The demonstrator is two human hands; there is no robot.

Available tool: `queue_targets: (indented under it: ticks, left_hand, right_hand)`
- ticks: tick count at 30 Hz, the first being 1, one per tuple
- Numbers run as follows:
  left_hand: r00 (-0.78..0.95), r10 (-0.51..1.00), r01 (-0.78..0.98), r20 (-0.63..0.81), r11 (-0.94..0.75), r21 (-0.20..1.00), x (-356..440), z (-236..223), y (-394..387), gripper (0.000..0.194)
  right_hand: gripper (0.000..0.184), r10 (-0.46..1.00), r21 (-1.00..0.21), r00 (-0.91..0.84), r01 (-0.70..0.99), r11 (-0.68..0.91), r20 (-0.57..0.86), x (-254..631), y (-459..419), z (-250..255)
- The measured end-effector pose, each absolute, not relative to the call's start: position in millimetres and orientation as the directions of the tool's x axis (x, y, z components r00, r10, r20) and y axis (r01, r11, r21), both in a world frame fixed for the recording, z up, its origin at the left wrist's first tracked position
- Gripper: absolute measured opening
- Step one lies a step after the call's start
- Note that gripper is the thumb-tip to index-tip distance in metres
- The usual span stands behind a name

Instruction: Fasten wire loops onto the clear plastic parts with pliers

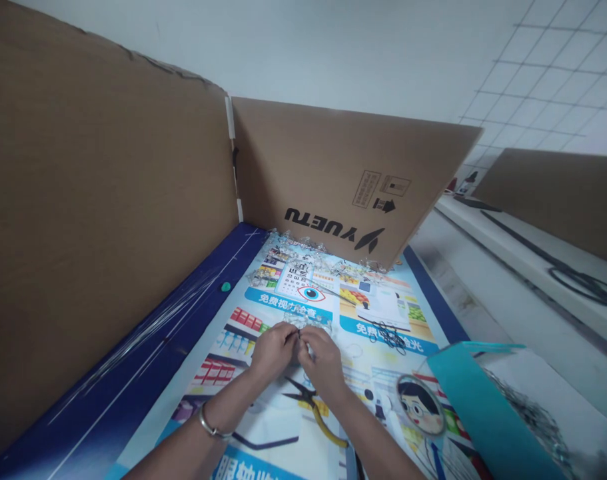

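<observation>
My left hand (274,351) and my right hand (322,358) meet above a printed sheet, fingertips pinched close together. A small dark thing shows between them, too small to make out. Partly under my right wrist lie pliers with yellow handles (327,428), jaws pointing left. Just beyond my fingers is a small pile of clear, shiny pieces (310,323). To the right of it sits a tangle of thin black loops (389,337). My left wrist wears a metal bangle (210,424).
More clear, glinting pieces (303,247) spread along the foot of the cardboard panel (343,173). Another cardboard wall (108,200) stands on the left. At the lower right, a teal box (483,400) holds tangled wiry pieces (530,417). A green cap-like item (226,287) rests on the blue border.
</observation>
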State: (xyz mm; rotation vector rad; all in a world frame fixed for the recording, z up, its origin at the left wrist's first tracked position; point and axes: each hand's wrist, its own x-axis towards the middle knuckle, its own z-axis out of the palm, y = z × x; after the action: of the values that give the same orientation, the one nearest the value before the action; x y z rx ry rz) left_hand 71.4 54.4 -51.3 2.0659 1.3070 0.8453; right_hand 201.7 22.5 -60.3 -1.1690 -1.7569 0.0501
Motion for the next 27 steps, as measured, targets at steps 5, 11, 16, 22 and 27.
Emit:
queue_targets:
  ticks: [5,11,16,22,27]
  left_hand:
    - [0.32,0.923,0.501,0.214,-0.357,0.788,70,-52,58,0.021]
    - [0.386,0.902,0.28,0.192,-0.313,0.908,69,-52,63,0.021]
    - [0.453,0.886,0.062,0.101,-0.144,0.988,69,-46,60,0.019]
    - [0.466,0.884,-0.205,-0.032,0.144,0.968,69,-38,54,0.019]
    - [0.499,0.864,-0.256,-0.066,0.22,0.942,69,-39,54,0.027]
  right_hand:
    - [0.023,0.666,-0.416,-0.159,0.669,0.616,0.729,198,21,-57]
    - [0.019,0.713,-0.462,-0.162,0.661,0.591,0.682,199,20,-54]
    - [0.017,0.723,-0.47,-0.126,0.682,0.56,0.68,200,19,-52]
    - [0.017,0.745,-0.489,-0.104,0.694,0.529,0.659,202,21,-52]
    - [0.017,0.74,-0.475,-0.087,0.716,0.511,0.666,203,21,-52]
